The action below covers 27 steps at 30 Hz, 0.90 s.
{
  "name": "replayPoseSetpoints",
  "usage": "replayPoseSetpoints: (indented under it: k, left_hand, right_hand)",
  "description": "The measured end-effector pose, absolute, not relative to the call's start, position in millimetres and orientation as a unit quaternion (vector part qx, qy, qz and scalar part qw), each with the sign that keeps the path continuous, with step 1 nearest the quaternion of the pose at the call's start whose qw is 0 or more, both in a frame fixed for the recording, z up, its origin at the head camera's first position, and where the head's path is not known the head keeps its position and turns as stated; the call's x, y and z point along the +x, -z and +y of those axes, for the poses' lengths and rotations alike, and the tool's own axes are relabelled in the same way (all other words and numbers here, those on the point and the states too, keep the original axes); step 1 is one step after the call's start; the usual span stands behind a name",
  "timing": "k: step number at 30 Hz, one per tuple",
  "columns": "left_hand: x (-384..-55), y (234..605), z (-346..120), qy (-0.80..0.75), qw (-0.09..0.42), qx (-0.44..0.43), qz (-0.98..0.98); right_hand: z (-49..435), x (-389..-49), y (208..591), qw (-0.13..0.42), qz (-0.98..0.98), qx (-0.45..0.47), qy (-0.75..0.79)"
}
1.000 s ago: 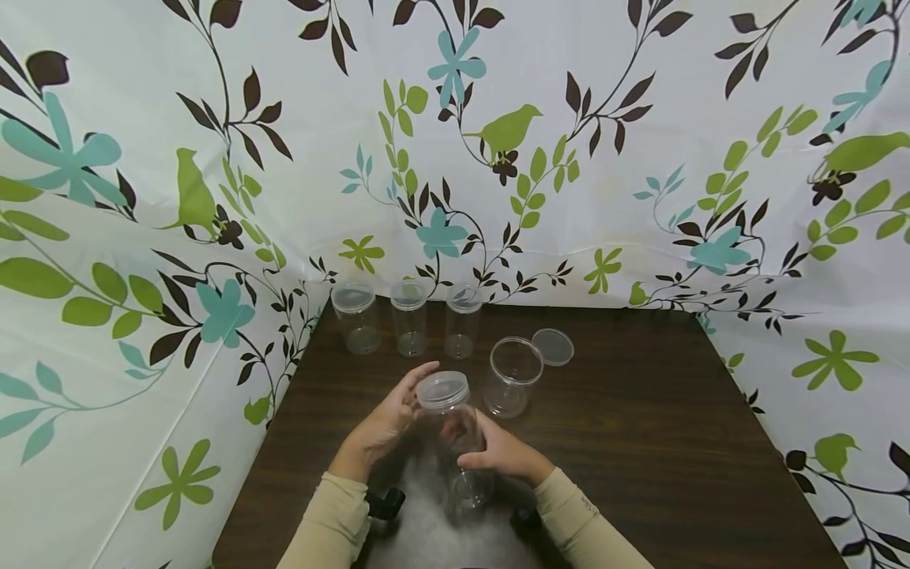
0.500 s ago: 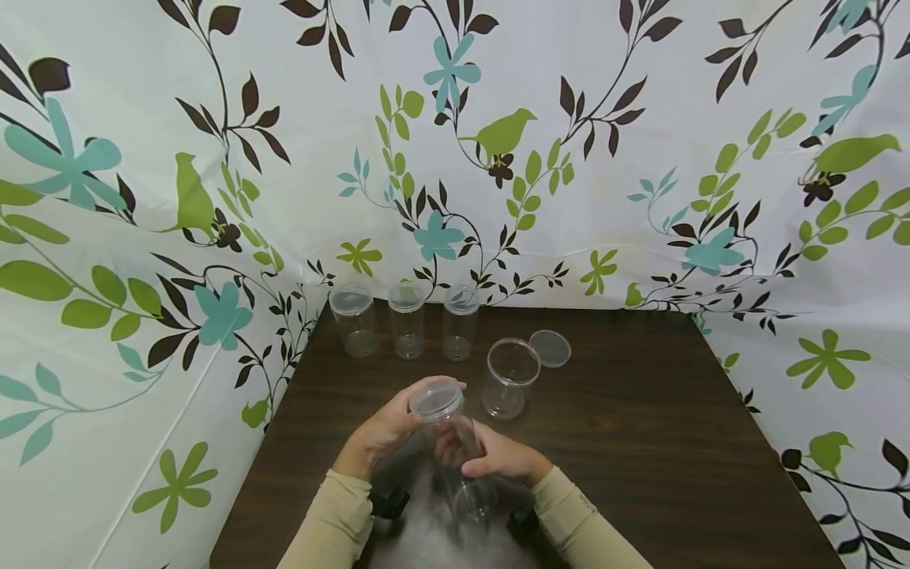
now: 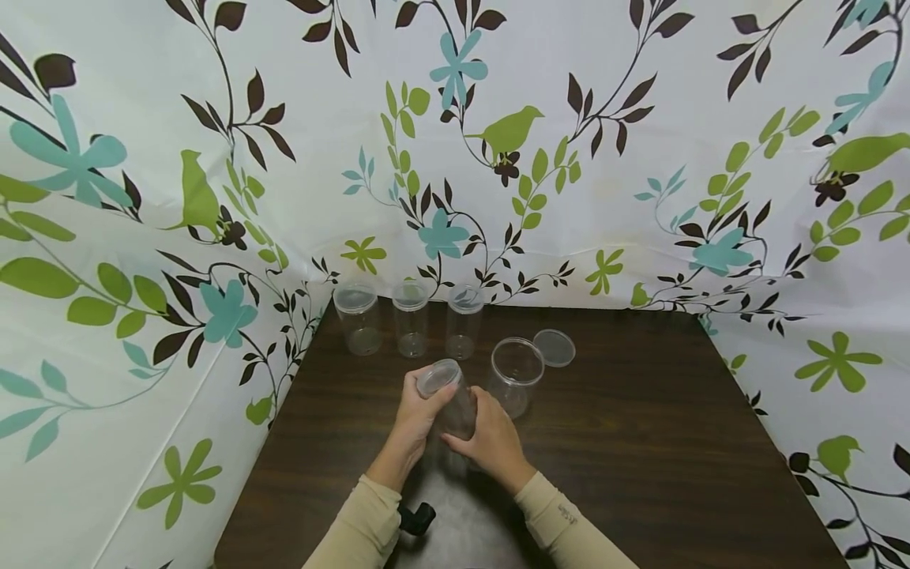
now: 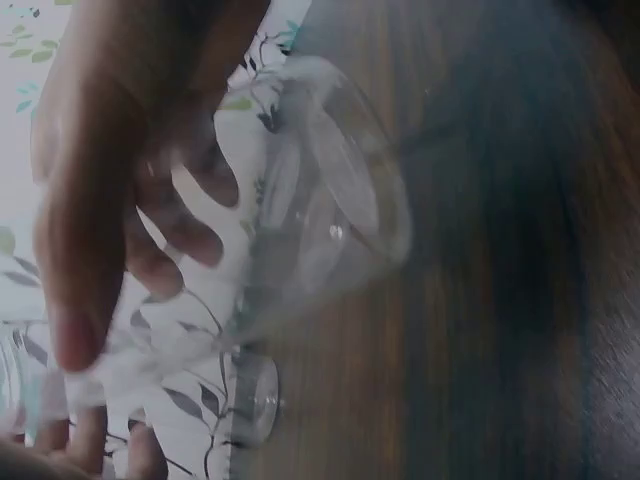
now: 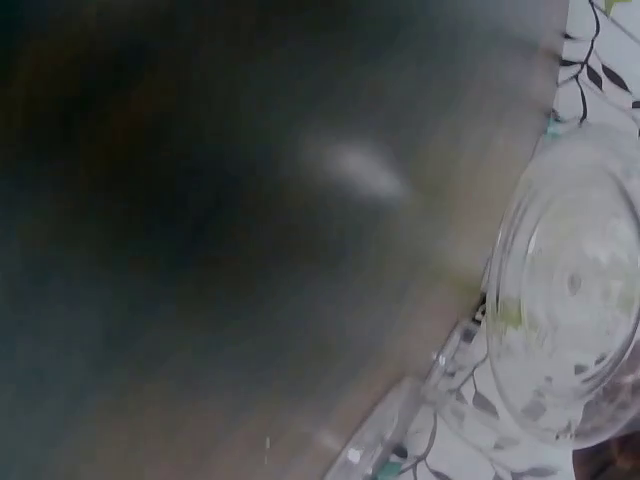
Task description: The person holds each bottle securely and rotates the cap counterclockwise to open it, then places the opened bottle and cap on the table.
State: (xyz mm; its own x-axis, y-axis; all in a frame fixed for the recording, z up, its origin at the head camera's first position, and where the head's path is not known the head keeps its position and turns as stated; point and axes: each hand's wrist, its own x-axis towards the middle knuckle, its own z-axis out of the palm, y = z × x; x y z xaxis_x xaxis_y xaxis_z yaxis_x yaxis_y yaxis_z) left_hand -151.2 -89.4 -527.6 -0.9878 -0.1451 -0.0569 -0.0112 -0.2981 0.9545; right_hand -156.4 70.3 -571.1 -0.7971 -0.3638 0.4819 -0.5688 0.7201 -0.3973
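Note:
A clear lidded jar [image 3: 464,415] is held tilted above the near half of the table. My left hand [image 3: 411,419] grips its upper end, with the thumb laid across the side. Lower on the jar, my right hand [image 3: 494,438] holds the body from the right. In the left wrist view the jar's other end [image 4: 345,175] points toward the table; fingers of the right hand [image 4: 90,200] wrap it from above, and left fingertips [image 4: 90,440] show at the bottom. The right wrist view is blurred, with a round ringed jar end [image 5: 575,290] at its right.
Three lidded clear jars, the left jar [image 3: 359,320], middle jar [image 3: 411,320] and right jar [image 3: 465,320], stand along the back left. An open jar [image 3: 517,379] stands just beyond my right hand, with a loose lid [image 3: 554,348] beside it. Patterned curtain [image 3: 604,197] surrounds the dark table [image 3: 640,442].
The jar has been raised and tipped, so it looks shorter from above. My left fingers, loose beside the lid earlier, now grip the upper end. Both forearms have moved forward and closer together.

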Motion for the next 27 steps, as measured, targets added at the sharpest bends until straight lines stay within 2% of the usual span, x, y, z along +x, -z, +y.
replayPoseSetpoints:
  k: [4, 10, 14, 17, 20, 25, 27]
  left_hand:
    - [-153, 528, -84, 0.804, 0.050, 0.082, -0.587]
    - [-152, 529, -87, 0.805, 0.040, 0.071, -0.587]
    - [-153, 531, -97, 0.802, 0.006, 0.015, -0.597]
    - [-156, 533, -110, 0.801, -0.027, -0.045, -0.597]
    - [-160, 534, -124, 0.805, -0.053, -0.095, -0.583]
    - [-163, 533, -140, 0.800, -0.112, -0.189, -0.559]
    - [-163, 533, -142, 0.795, -0.141, -0.231, -0.542]
  right_hand:
    - [68, -155, 573, 0.215, -0.909, 0.243, -0.262]
    - [68, -155, 572, 0.212, -0.910, 0.242, -0.263]
    - [70, -155, 569, 0.182, -0.902, 0.235, -0.313]
    - [74, -156, 564, 0.108, -0.883, 0.231, -0.395]
    - [81, -158, 559, -0.008, -0.827, 0.251, -0.503]
    - [93, -162, 551, -0.212, -0.652, 0.361, -0.632]
    - [94, -164, 548, -0.276, -0.587, 0.404, -0.645]
